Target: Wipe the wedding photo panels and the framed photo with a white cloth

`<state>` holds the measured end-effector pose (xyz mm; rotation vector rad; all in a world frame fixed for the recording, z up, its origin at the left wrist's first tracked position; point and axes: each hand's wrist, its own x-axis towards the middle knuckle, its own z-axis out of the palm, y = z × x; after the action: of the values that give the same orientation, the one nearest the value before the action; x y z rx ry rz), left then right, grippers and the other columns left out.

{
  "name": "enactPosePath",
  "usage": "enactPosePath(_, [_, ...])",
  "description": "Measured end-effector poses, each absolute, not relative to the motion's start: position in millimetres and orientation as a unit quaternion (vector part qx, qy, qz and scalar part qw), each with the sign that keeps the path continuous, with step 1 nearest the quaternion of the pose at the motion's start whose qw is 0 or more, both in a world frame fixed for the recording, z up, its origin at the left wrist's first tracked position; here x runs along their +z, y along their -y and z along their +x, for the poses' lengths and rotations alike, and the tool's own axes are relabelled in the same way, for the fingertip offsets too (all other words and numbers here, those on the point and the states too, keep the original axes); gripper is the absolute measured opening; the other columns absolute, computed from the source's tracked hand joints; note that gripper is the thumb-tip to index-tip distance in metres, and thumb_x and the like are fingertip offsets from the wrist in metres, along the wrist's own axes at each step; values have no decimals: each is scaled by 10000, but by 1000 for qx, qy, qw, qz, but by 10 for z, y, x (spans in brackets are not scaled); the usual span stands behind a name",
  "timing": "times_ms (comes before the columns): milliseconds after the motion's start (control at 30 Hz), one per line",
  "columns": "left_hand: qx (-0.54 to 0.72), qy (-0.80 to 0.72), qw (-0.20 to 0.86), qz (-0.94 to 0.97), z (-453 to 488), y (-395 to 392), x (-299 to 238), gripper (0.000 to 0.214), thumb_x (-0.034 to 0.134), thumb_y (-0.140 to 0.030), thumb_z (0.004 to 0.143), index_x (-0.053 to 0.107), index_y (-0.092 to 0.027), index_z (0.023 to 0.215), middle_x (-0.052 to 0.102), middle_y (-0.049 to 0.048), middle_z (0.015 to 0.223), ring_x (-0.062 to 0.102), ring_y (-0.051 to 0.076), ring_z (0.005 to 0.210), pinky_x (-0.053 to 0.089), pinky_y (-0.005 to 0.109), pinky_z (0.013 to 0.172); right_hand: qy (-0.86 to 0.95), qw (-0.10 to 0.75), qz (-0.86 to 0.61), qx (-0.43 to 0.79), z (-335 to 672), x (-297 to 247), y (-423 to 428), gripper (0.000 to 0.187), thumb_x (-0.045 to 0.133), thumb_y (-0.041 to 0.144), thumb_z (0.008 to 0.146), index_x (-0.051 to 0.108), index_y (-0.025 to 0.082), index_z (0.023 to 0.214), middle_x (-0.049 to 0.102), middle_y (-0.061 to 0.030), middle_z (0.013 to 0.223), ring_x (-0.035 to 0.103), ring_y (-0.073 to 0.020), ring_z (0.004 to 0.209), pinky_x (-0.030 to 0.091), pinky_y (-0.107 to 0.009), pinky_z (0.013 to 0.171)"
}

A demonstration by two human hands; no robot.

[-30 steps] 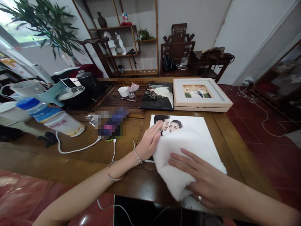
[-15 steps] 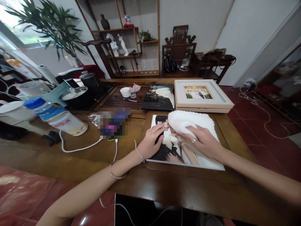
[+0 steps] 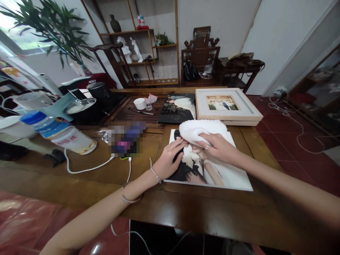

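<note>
A large photo print (image 3: 196,166) of people in black and white clothing lies flat on the wooden table before me. My left hand (image 3: 171,159) rests on its left part with the fingers stretched out. In my right hand (image 3: 219,147) is a bunched white cloth (image 3: 198,130), pressed onto the upper part of the photo. The cloth hides the top of the picture. Behind it stands a pale wooden picture frame (image 3: 228,115) with a small photo inside a white mount. A second, dark photo print (image 3: 177,109) lies just left of that frame.
On the left are a bottle with a blue cap (image 3: 61,134), a blurred-out object (image 3: 127,139) with white cables, and a dark pot (image 3: 99,92). A white cup (image 3: 140,103) sits on the dark tray (image 3: 119,115). Shelves (image 3: 164,82) and a carved chair (image 3: 202,49) stand behind.
My right hand has slid the white cloth to the left across the photo, uncovering more of its right side. My left hand keeps its place on the print.
</note>
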<state>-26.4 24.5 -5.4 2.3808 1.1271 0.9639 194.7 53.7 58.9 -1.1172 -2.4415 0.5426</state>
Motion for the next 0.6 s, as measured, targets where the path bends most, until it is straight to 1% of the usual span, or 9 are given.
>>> enactPosePath(167, [334, -403, 165, 836, -271, -249, -83, 391, 433, -174, 910, 503, -175, 1295, 482, 124, 1380, 380, 247, 1334, 351, 483, 1080, 852, 199, -460, 153, 2540, 520, -497, 299, 345, 380, 942, 573, 198, 876, 643, -75, 858, 607, -235, 766, 436, -359, 682])
enactPosePath(233, [335, -405, 164, 835, -267, -251, -79, 388, 432, -178, 911, 507, -172, 1292, 485, 125, 1377, 384, 244, 1331, 355, 476, 1081, 843, 197, -486, 118, 2693, 452, -408, 284, 349, 369, 937, 572, 199, 891, 651, -101, 921, 623, -272, 858, 470, -394, 702])
enactPosePath(300, [335, -404, 163, 835, -264, -253, -72, 385, 432, -179, 911, 513, -163, 1286, 487, 128, 1375, 387, 243, 1330, 354, 469, 1085, 852, 198, -481, 59, 2749, 359, -239, 252, 365, 328, 926, 577, 194, 905, 635, -145, 1068, 580, -314, 1051, 488, -454, 786])
enactPosePath(367, [333, -403, 163, 837, -262, -254, -64, 383, 433, -180, 910, 518, -155, 1283, 487, 132, 1374, 387, 244, 1330, 348, 468, 1090, 877, 208, -433, 2, 2706, 266, -3, 199, 397, 249, 899, 582, 178, 879, 555, -186, 1242, 448, -330, 1236, 433, -529, 926])
enactPosePath(433, [330, -403, 162, 838, -262, -255, -57, 383, 435, -183, 908, 521, -153, 1280, 488, 134, 1372, 389, 248, 1329, 344, 473, 1093, 906, 216, -363, -17, 2590, 205, 264, 143, 440, 157, 849, 577, 163, 810, 464, -203, 1352, 331, -328, 1323, 317, -583, 1034])
enactPosePath(500, [329, -406, 162, 837, -263, -257, -53, 379, 439, -189, 907, 526, -154, 1275, 497, 133, 1365, 397, 250, 1323, 344, 479, 1092, 929, 210, -304, 5, 2446, 190, 509, 112, 480, 101, 786, 568, 158, 745, 420, -204, 1393, 282, -338, 1345, 245, -612, 1066])
enactPosePath(600, [333, -404, 166, 836, -265, -259, -52, 374, 441, -197, 908, 530, -157, 1270, 498, 128, 1365, 393, 252, 1325, 343, 480, 1094, 948, 196, -246, 42, 2269, 222, 741, 81, 537, 116, 733, 550, 164, 669, 407, -195, 1409, 281, -351, 1341, 215, -619, 1075])
